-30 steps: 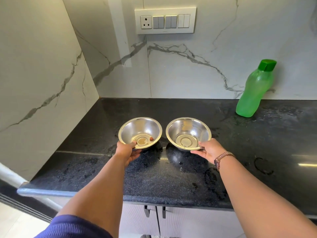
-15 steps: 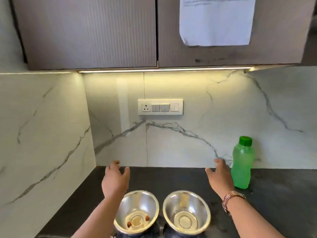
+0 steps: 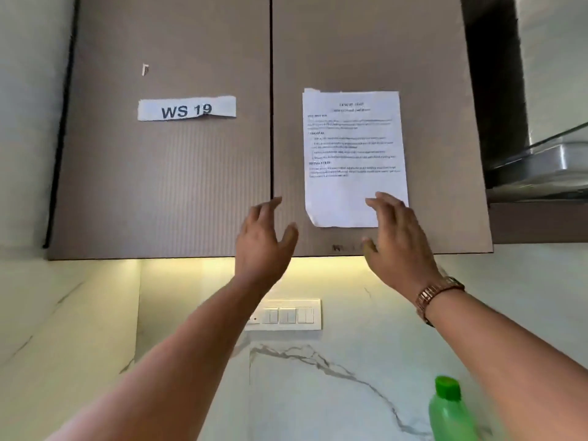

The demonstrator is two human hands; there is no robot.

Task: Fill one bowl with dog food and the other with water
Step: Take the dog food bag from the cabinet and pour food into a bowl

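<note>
My view is tilted up at a brown wall cabinet with two shut doors (image 3: 178, 186). My left hand (image 3: 264, 243) is raised with fingers spread in front of the seam between the doors, near their lower edge. My right hand (image 3: 397, 243), a watch on its wrist, is lifted with straight fingers before the right door, over the bottom of a printed sheet (image 3: 353, 154). Neither hand holds anything. The green water bottle (image 3: 450, 412) with its green cap shows at the bottom right. The two steel bowls are out of view.
A "WS 19" label (image 3: 187, 108) is stuck on the left door. A switch plate (image 3: 286, 314) sits on the marble backsplash under a lit strip. A steel hood edge (image 3: 541, 167) juts out at the right.
Both hands let go of the two bowls on the counter and rose to the cabinet doors. The view swung upward, so the bowls and counter dropped out of sight.
</note>
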